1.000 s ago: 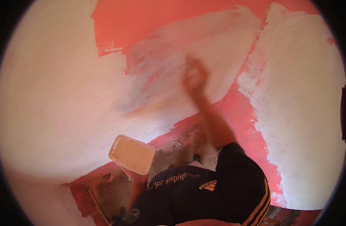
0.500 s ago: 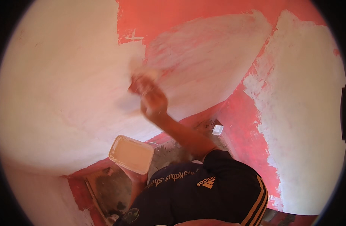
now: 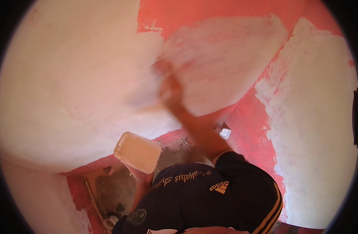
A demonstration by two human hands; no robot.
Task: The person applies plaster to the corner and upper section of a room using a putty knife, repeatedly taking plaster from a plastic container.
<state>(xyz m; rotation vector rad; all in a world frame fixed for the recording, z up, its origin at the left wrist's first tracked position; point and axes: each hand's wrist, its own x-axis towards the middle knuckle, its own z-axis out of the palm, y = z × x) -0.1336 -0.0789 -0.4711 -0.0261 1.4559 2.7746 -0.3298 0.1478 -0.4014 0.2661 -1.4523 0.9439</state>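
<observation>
My left hand (image 3: 141, 174) holds up a pale rectangular tub (image 3: 139, 152) filled with a smooth cream-coloured mass, its fingers mostly hidden beneath the tub. Reaching forward, my right hand (image 3: 169, 80) is at the whitish-coated wall (image 3: 97, 78), close to a stretch where red shows through in streaks. That hand is smeared by motion. Its fingers look curled round something flat and thin, too blurred to name. A soft shadow falls on the wall just left of the right wrist.
Bare red paint (image 3: 210, 9) covers the upper wall. A second wall (image 3: 315, 117) on the right is partly coated, with a ragged edge. Below lies a dirty floor (image 3: 116, 187) with a long strip (image 3: 92, 195) along its left side. A small white container (image 3: 225, 133) sits near the corner.
My right hand has shifted right and slightly up in the picture, while the whole view has moved a little. The tub stays in my left hand, almost in the same place.
</observation>
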